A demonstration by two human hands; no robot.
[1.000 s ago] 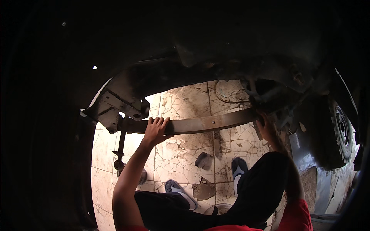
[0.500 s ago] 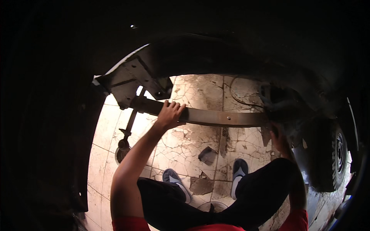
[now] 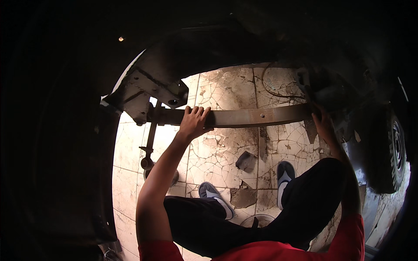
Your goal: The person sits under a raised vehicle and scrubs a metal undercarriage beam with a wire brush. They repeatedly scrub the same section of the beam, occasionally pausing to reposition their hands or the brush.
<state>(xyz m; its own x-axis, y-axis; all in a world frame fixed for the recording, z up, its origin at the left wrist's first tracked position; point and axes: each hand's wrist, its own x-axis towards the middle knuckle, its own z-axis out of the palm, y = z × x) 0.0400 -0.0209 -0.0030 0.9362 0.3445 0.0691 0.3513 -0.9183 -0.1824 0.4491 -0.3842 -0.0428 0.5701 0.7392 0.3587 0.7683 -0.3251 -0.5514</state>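
A long, gently curved steel leaf spring (image 3: 237, 118) spans the view crosswise under a dark vehicle body. Around its left part my left hand (image 3: 195, 123) is closed, fingers over the far edge. Toward the right end my right hand (image 3: 323, 125) grips the spring; its fingertips are partly lost in shadow. A small bolt head (image 3: 262, 115) shows on the spring's face. The left end sits by a shackle or clamp, beneath a grey metal bracket (image 3: 141, 93) with holes. From there a rod (image 3: 151, 135) with a round joint hangs toward the floor.
A treaded wheel (image 3: 396, 148) stands at the right. Below lies a cracked tile floor (image 3: 217, 152) with a dark broken piece (image 3: 246, 162) on it. A thin cable (image 3: 278, 94) loops at the far right. Dark bodywork surrounds the opening; a round pan (image 3: 259, 220) lies between my legs.
My view has tilted, so the spring's right end and the wheel sit higher. My right hand has moved up along with the spring's right end and shows more plainly. The left hand keeps its hold.
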